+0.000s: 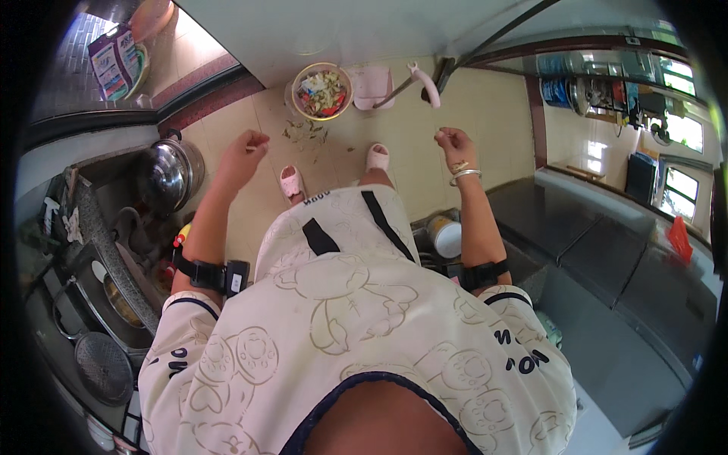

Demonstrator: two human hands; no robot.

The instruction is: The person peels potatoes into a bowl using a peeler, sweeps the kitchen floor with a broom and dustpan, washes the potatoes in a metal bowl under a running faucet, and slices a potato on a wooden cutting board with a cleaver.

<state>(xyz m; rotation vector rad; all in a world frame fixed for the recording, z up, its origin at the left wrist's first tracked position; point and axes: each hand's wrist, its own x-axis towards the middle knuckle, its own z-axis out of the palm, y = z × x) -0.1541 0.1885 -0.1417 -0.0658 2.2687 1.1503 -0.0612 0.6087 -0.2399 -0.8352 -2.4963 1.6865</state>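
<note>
My left hand [249,152] is raised over the tiled floor with its fingers curled; whether something small is between them I cannot tell. My right hand [456,147], with a bracelet [465,175] at the wrist, is also raised, thumb and fingers pinched together; its grip is too small to make out. Between and beyond the hands stands a round waste bin [322,91] full of scraps and wrappers. Plant scraps [307,133] lie scattered on the floor in front of it. Beside the bin is a pink dustpan [372,88], and a pink hooked handle [426,85] rises near it.
At the left are a stone sink counter [114,244], a lidded steel pot [176,175] and a round dark strainer or pan [104,368]. A dark tiled counter [586,244] runs along the right, with a red plastic bag [679,240]. My feet, in pink slippers [291,181], stand near the scraps.
</note>
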